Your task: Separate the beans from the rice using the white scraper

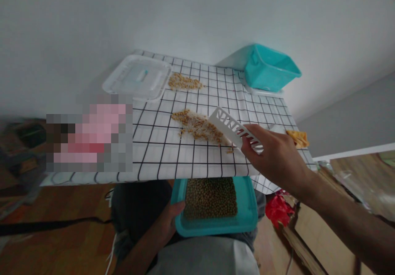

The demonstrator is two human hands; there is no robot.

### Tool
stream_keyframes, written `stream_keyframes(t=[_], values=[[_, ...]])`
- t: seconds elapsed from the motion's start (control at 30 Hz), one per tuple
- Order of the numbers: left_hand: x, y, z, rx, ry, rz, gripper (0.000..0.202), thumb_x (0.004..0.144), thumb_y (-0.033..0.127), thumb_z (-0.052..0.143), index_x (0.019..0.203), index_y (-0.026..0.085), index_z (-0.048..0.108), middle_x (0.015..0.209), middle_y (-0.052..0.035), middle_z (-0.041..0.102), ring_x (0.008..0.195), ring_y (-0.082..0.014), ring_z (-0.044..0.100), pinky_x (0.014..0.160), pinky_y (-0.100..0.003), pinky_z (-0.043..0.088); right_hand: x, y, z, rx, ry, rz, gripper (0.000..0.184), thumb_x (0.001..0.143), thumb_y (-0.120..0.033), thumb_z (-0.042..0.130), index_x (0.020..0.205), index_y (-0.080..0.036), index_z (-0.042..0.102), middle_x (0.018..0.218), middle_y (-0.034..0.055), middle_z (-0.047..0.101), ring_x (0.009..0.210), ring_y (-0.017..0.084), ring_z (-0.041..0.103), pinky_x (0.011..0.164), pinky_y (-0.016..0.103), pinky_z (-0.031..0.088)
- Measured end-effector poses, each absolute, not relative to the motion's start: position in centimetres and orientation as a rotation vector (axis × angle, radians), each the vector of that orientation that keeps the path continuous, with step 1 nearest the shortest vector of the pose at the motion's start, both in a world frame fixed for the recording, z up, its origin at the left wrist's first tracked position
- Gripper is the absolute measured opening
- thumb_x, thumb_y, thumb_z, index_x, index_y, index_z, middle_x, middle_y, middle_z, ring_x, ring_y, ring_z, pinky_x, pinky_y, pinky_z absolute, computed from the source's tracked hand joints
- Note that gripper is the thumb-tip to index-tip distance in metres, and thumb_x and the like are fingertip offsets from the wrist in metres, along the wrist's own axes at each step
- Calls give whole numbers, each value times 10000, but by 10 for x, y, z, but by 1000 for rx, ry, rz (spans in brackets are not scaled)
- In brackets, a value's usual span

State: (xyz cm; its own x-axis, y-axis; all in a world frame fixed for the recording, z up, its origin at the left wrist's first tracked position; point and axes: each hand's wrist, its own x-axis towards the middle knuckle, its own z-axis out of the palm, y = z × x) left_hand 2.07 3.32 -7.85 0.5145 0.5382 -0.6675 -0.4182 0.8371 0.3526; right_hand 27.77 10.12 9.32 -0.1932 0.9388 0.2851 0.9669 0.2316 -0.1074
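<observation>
My right hand [274, 151] is closed around a white slotted plastic strip [225, 122]. The strip's lower edge rests at the right side of a heap of mixed yellow and white grains [199, 127] on the checked tablecloth [154, 153]. Below the table's front edge, over my lap, sits a shallow teal container [216, 227] with many small greenish-brown beans [211, 201] in it. My left hand [173, 217] grips its left rim, thumb on top and the other fingers hidden underneath. Farther back lies a separate patch of yellow kernels [185, 81].
A clear plastic lid or tray [135, 79] lies at the back left. At the back right, a teal bin [271, 71] stands on a whitish base. A yellow packet or cloth [298, 139] is at the right edge. Red plastic [279, 211] lies below. A pinkish area at left is pixelated.
</observation>
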Motion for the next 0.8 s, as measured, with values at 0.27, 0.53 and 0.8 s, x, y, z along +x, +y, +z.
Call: stream_keyframes(t=[0.27, 0.53, 0.8], values=[[35, 37, -71, 206, 772, 610, 480, 721, 312, 666, 1166, 134, 650, 983, -110, 758, 1005, -354, 661, 906, -480, 498, 302, 85, 108, -1668, -2202, -131, 280, 832, -194, 562, 1102, -253, 606, 944, 20, 710, 739, 175, 666, 665, 307, 531], [40, 35, -81, 217, 673, 607, 445, 751, 337, 637, 1152, 145, 652, 1030, -99, 745, 1034, -341, 649, 932, -479, 482, 341, 63, 94, -1410, -2414, 190, 403, 820, -127, 589, 1202, -254, 572, 1106, 6, 676, 939, 136, 649, 824, 274, 536], [41, 31, -96, 236, 644, 609, 412, 777, 333, 600, 1129, 131, 668, 1034, -106, 745, 1103, -338, 608, 956, -475, 461, 321, 20, 82, -1236, -2564, 262, 452, 848, -139, 582, 1293, -144, 501, 1245, 93, 603, 1143, 181, 549, 910, 327, 507]])
